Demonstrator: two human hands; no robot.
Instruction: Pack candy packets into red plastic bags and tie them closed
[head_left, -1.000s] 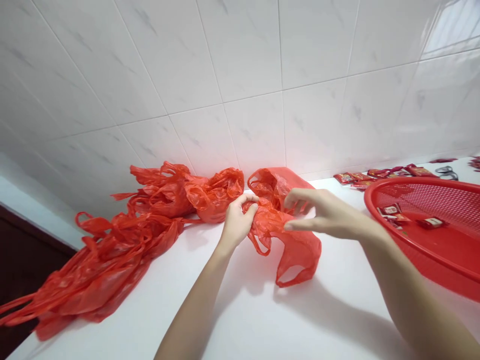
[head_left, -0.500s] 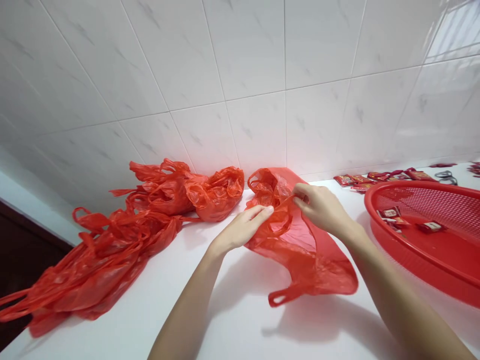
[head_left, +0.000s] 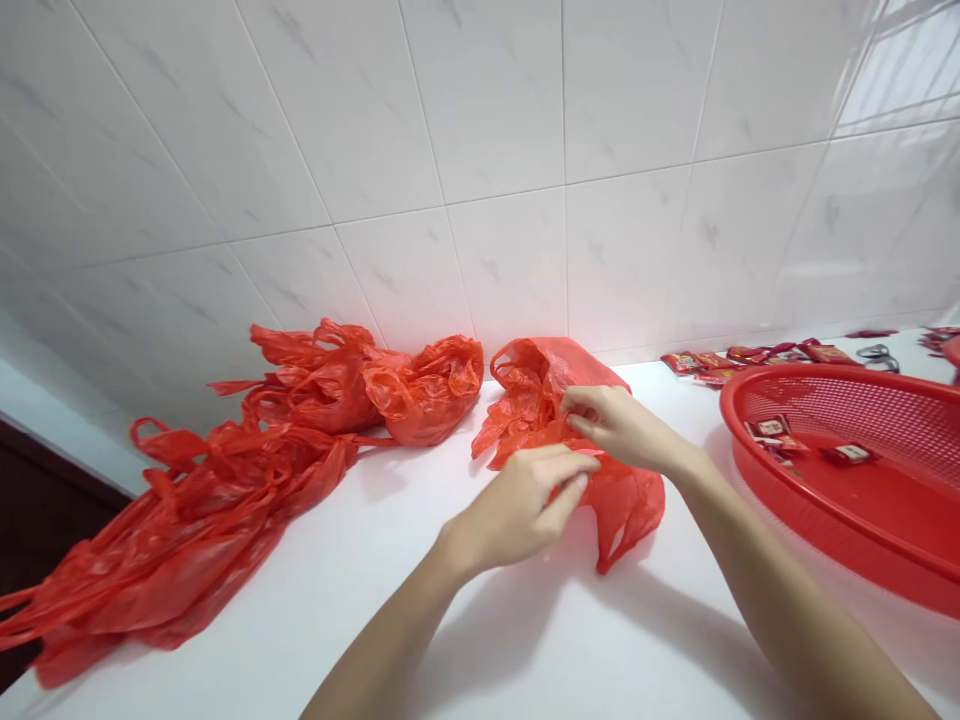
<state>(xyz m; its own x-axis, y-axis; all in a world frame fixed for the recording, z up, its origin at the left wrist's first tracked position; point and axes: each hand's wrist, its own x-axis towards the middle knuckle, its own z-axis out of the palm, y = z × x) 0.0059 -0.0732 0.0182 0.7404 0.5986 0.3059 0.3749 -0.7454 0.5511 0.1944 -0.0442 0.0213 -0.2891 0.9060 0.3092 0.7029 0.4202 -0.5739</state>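
A thin red plastic bag (head_left: 630, 500) hangs crumpled between my two hands, above the white table. My left hand (head_left: 529, 500) pinches its near part between thumb and fingers. Slightly farther back, my right hand (head_left: 611, 420) is closed on the bag's upper part, its fingertips curled. One corner of the bag droops toward the table. Directly behind stands another red plastic bag (head_left: 551, 360) against the wall, and the two overlap, so where one ends is hard to make out.
Two bunched red bags (head_left: 427, 390) sit by the tiled wall, left of centre. A pile of flat red bags (head_left: 202, 540) covers the left side. At right is a red plastic basket (head_left: 832, 510) holding a few small packets (head_left: 851, 455). More red packets (head_left: 750, 358) and dark glasses (head_left: 877, 357) lie behind it.
The bag, spread wide before, is now gathered smaller between my hands. My left hand has come nearer and to the right; my right hand has shifted slightly left and down.
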